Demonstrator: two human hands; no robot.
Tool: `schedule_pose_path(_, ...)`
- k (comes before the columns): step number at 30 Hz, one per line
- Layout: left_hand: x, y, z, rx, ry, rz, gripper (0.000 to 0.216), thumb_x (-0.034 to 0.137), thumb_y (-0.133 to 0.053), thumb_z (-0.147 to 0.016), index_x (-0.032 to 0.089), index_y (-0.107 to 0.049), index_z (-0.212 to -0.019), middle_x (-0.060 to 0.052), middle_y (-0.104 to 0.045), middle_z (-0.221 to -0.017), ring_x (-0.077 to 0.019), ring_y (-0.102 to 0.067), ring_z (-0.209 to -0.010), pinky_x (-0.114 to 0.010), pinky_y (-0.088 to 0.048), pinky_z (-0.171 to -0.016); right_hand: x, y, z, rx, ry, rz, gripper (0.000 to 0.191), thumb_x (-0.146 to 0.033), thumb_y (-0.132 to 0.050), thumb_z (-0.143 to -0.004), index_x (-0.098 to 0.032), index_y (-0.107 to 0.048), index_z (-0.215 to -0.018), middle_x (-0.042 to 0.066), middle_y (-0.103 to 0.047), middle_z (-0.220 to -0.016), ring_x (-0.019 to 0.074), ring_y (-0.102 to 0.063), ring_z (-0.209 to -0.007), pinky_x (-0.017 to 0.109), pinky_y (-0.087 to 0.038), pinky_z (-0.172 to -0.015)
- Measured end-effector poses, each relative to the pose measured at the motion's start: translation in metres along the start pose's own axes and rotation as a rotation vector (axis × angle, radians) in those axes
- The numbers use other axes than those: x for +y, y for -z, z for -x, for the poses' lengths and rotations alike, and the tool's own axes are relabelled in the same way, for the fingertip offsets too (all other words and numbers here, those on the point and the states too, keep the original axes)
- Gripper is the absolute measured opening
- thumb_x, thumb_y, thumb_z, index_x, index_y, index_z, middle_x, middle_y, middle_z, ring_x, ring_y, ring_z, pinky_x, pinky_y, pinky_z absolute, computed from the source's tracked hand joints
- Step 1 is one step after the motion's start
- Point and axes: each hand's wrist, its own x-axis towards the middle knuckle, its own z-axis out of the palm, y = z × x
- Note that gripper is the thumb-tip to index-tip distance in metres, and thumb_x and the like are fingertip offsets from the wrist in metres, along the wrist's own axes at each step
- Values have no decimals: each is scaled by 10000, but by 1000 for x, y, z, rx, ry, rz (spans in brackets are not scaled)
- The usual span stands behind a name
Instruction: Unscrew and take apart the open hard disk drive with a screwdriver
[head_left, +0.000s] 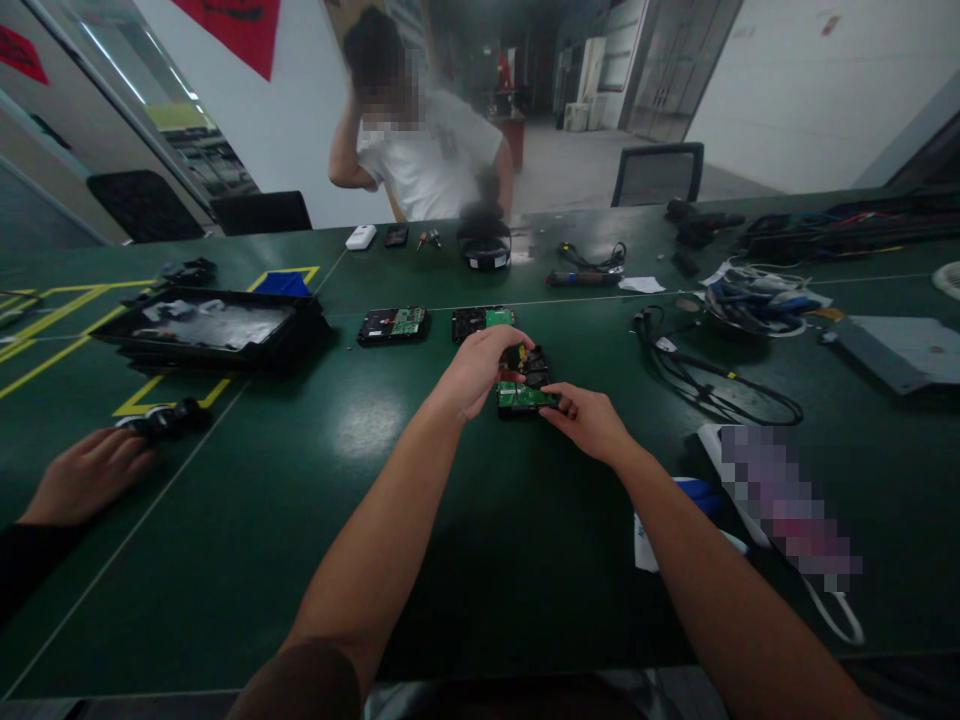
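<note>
A hard drive [525, 395] with a black body and a green circuit board lies near the middle of the green table, board side up. My left hand [484, 365] curls over its far left side, with fingers and thumb closed around that edge. At the near right corner, my right hand [586, 420] pinches the drive between thumb and fingers. A small yellow patch shows beside my left fingertips; I cannot make out what it is. Just behind my left hand sits a second hard drive [469, 322], partly covered. Another hard drive [393, 325] lies farther left.
A black tray [217, 330] stands at left, near another person's hand [94, 470] by a dark object. Cables [712, 380], a coiled cable bundle [761, 300] and a grey metal case [896, 350] lie right. A person [442, 150] sits across the table [337, 560].
</note>
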Motion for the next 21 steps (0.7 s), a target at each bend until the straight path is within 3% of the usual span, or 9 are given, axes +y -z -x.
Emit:
schedule_pose_path(3, 0, 1, 0, 12, -22, -46, 190, 310, -586, -834, 159, -693, -792, -104, -654, -994, -196, -605, -912, -240, -521, -596, 0, 0, 0, -8, 6, -6, 380, -394, -653, -927, -281, -661, -1290, 8, -655, -827, 161, -592, -699, 288, -460, -640)
schedule_pose_path(11, -1, 1, 1, -81, 63, 101, 140, 292, -610, -841, 157, -642, -861, -82, -646, -816, -198, -637, -818, -310, -565, -651, -1, 0, -1, -5, 11, -7, 375, -390, -671, -913, -261, -673, -1265, 9, -659, -828, 155, -593, -693, 284, -465, -648)
schedule_pose_path(21, 1, 1, 3, -46, -24, -62, 159, 296, -599, -831, 170, -689, -794, -85, -639, -976, -192, -600, -922, -230, -514, -584, 1, 0, 0, 0, 23, -15, 384, -397, -668, -919, -280, -661, -1284, 5, -663, -831, 156, -598, -695, 285, -461, -646)
